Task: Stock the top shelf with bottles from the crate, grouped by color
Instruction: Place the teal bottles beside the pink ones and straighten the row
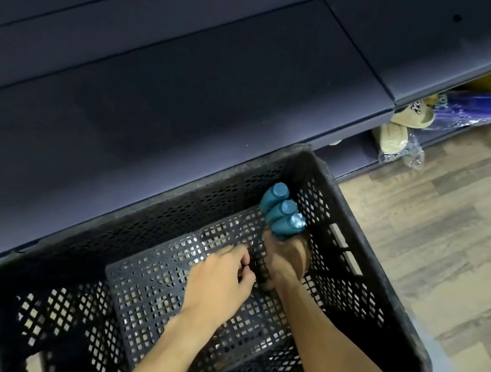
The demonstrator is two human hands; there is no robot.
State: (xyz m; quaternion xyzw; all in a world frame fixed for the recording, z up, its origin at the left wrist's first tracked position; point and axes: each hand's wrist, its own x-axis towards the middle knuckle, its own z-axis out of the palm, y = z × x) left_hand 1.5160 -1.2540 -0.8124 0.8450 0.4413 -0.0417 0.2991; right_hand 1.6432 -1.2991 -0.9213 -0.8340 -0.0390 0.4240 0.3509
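Bottles (282,212) — three teal ones, caps turned toward us — sat bunched in our right hand (287,258) in the head view, down inside the crate (396,310) near its far right corner. The right fingers were wrapped round the bottle bodies from beneath, so we saw mostly the back of the hand, with the caps sticking out beyond the fingertips. How far the grip reached round the outermost bottle was hidden from us. Our left hand (221,276) hung just to the left of the right one, low over the crate's lattice floor. Its fingers (244,267) were loosely curled, and we could see nothing in them. Beyond both sets of fingertips, past the crate's far wall, ran the dark shelf (194,62).

We judged the step in hand to be lifting this one-colour bundle out of the crate and up to the shelf. Three bottles in a single hand looked like a loose hold, and the one farthest from the palm seemed likeliest to slide out. The free left fingers would do best cupped under the bases, or taking that outer bottle over entirely. The lift should go straight up until the caps cleared the crate wall just ahead of the fingertips, and only then forward — a slanting pull risked knocking a cap on the rim. On the shelf we would stand them upright, touching side by side as one teal group, and let go of each only once its base sat flat.
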